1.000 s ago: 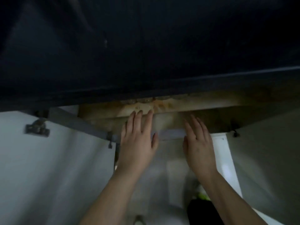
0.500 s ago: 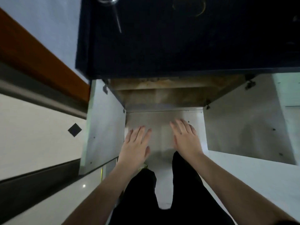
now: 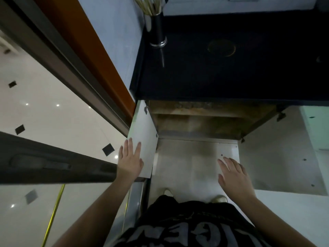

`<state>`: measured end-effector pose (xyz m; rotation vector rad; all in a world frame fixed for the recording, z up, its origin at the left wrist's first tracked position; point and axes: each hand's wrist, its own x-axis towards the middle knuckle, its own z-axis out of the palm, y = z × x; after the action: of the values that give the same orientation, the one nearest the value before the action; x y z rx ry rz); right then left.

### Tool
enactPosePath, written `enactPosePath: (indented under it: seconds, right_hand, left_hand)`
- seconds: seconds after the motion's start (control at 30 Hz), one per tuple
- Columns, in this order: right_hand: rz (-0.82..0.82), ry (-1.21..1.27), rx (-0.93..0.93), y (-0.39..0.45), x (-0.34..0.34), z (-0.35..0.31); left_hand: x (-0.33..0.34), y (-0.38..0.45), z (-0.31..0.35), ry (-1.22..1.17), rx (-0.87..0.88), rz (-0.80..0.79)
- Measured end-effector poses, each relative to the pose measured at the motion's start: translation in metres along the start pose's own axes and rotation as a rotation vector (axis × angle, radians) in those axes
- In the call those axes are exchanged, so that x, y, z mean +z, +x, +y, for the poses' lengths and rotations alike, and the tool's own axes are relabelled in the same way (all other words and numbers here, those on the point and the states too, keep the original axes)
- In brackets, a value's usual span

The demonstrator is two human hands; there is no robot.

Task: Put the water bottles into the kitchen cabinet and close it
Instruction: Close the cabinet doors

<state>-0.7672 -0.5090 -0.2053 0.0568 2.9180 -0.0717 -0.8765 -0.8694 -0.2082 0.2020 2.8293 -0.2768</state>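
So since a second ago I've straightened up and pulled both hands out of the cabinet (image 3: 197, 122). They were down at its front lip, now they've split apart toward the doors. My left hand (image 3: 130, 160) is at the lower left of centre, fingers straight and spread, flat against the left door (image 3: 144, 136). My right hand (image 3: 235, 177) is at lower right, fingers loose and apart, holding nothing, near the right door (image 3: 277, 157) but I can't tell if it's touching.

I reckon that means loading is done and I'm on the closing part. Can't actually see the water bottles; the inside under the dark tabletop (image 3: 231, 68) is too murky. Both doors stick out toward me, long edges running up-down in the frame, so each needs swinging inward.
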Motion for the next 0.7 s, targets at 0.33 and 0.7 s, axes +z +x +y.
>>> enactPosePath:
  seconds: [0.33, 0.7]
  right_hand:
    - [-0.042, 0.014, 0.033, 0.006, -0.009, 0.111]
    - [-0.068, 0.105, 0.196, -0.011, -0.006, 0.21]
  left_hand:
    - [0.02, -0.003, 0.005, -0.181, -0.287, -0.247]
    - [0.009, -0.02, 0.146, -0.947, -0.191, -0.107]
